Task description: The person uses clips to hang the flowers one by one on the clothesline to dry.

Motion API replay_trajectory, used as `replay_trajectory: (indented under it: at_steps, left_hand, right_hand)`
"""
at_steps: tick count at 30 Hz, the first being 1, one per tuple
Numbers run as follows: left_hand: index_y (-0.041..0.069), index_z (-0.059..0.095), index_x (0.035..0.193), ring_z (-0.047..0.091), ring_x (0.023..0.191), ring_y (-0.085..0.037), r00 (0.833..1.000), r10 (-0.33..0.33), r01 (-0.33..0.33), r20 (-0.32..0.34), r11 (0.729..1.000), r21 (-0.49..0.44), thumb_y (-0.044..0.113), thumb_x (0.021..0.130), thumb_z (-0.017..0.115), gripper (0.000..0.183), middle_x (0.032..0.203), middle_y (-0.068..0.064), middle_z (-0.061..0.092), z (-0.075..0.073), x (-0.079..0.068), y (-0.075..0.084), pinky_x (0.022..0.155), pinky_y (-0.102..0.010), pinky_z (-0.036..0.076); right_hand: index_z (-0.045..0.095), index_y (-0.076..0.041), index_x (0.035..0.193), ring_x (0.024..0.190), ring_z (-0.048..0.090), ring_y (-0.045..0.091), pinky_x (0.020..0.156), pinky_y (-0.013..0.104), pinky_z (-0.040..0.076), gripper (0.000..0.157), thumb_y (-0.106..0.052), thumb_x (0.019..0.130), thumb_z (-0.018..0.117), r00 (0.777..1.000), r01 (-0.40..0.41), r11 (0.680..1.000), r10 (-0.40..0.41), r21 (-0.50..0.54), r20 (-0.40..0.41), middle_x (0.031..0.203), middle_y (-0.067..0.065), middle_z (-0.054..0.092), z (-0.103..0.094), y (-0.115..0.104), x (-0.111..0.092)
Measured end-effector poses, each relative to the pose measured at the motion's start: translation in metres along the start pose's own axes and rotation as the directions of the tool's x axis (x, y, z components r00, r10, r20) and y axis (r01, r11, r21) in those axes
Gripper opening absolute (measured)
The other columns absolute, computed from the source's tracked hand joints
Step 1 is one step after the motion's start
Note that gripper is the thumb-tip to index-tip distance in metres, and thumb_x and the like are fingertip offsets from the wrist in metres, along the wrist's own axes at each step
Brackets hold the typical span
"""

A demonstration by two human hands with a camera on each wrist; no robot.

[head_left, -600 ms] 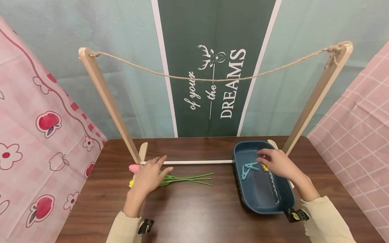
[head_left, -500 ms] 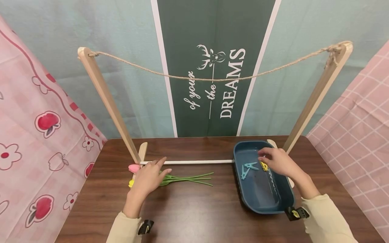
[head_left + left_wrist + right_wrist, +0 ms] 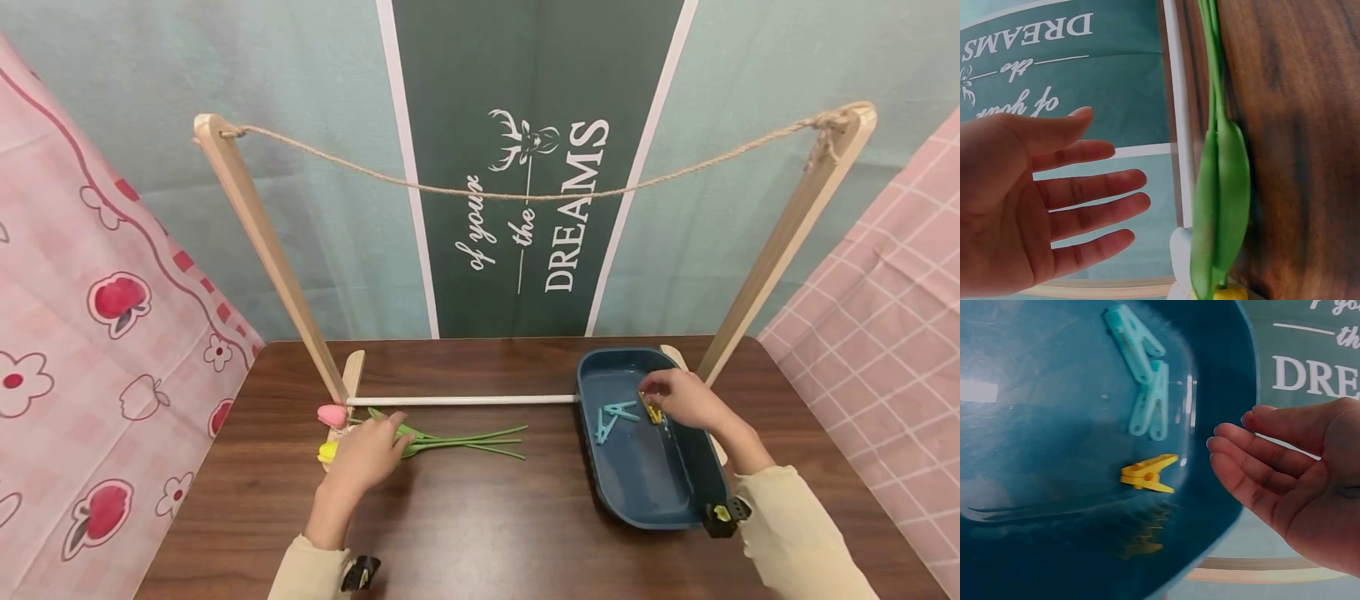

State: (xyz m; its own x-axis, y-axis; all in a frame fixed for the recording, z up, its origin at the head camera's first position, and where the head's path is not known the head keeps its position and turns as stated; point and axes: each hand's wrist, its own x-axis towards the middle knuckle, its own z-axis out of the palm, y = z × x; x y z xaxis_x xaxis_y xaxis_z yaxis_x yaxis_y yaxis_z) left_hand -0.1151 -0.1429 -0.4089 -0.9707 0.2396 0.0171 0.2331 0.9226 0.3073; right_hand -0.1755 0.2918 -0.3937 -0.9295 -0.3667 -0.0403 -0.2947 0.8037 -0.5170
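Observation:
My left hand hovers over artificial tulips, its fingers extended and holding nothing. A pink tulip head and a yellow tulip head point left, while the green stems run right across the table. In the left wrist view broad green leaves lie beyond the fingertips. Over the blue basin my right hand reaches in with relaxed, slightly bent fingers, none of them round anything. A yellow clothespin lies in the basin near those fingertips. Beside it rest two light-blue clothespins, one against the other.
A wooden left post and a right post carry a sagging twine between their tops. Low down, a white rod runs from the left post's foot to behind the basin. Curtains surround the brown table.
My left hand has come slightly toward me, uncovering more of the tulip heads. My right hand has shifted slightly, its fingertips now by the yellow clothespin.

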Motion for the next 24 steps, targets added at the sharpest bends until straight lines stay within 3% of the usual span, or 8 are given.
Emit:
replay_trajectory:
  at_steps: [11, 24]
  left_hand:
    - [0.005, 0.064, 0.105, 0.062, 0.086, -0.034, 1.0, -0.025, 0.025, 0.011, 0.999, -0.038, 0.024, 0.084, 0.064, 0.028, 0.093, -0.013, 0.066, 0.01, -0.006, -0.001, 0.069, -0.047, 0.047]
    - [0.004, 0.062, 0.109, 0.061, 0.091, -0.034, 0.999, -0.03, 0.032, 0.041, 0.998, -0.052, 0.024, 0.085, 0.063, 0.031, 0.097, -0.013, 0.066, 0.013, -0.009, -0.005, 0.071, -0.048, 0.047]
  right_hand:
    - [0.058, 0.012, 0.092, 0.06, 0.058, 0.023, 0.051, 0.031, 0.045, 0.012, 0.007, 0.083, 0.051, 0.993, -0.077, 0.984, 0.062, 0.161, 0.1, 0.071, 0.012, 0.061, 0.016, 0.013, 0.008]
    - [0.06, 0.009, 0.089, 0.062, 0.057, 0.015, 0.055, 0.03, 0.047, 0.011, 0.007, 0.081, 0.052, 0.982, -0.117, 0.983, 0.094, 0.138, 0.164, 0.07, 0.008, 0.062, 0.026, 0.024, 0.012]
